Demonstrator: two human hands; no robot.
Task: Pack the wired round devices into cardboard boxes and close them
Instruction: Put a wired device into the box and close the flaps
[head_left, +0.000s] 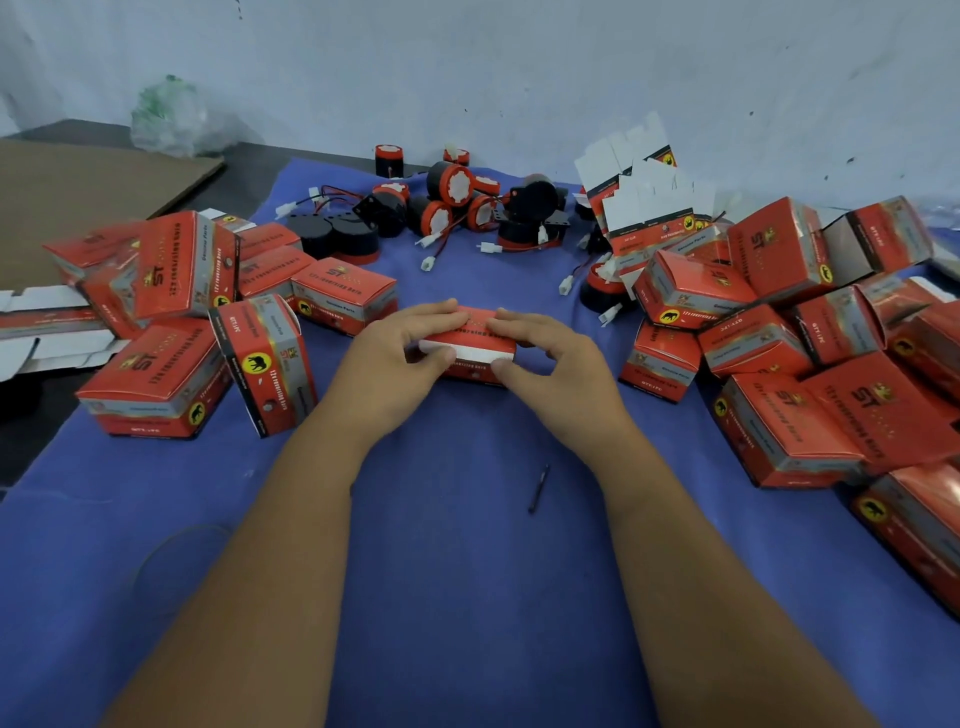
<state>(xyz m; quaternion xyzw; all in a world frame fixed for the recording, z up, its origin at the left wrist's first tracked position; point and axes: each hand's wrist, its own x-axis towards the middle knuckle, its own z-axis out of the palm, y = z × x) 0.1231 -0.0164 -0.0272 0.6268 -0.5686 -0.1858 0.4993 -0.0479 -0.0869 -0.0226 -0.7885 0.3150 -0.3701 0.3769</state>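
Observation:
A small red cardboard box (470, 340) sits on the blue cloth in the middle, its white flap edge showing toward me. My left hand (402, 353) grips its left end, fingers over the top and thumb on the front. My right hand (545, 353) grips the right end the same way. The inside of the box is hidden. A heap of black and red round devices (452, 202) with red wires and white plugs lies behind it at the far side of the cloth.
Closed red boxes are piled at the left (171, 322) and at the right (795, 338). Flat unfolded cartons (639, 197) stand at the back right and more lie at the far left (47, 322). A small dark pin (537, 488) lies on the blue cloth (467, 571).

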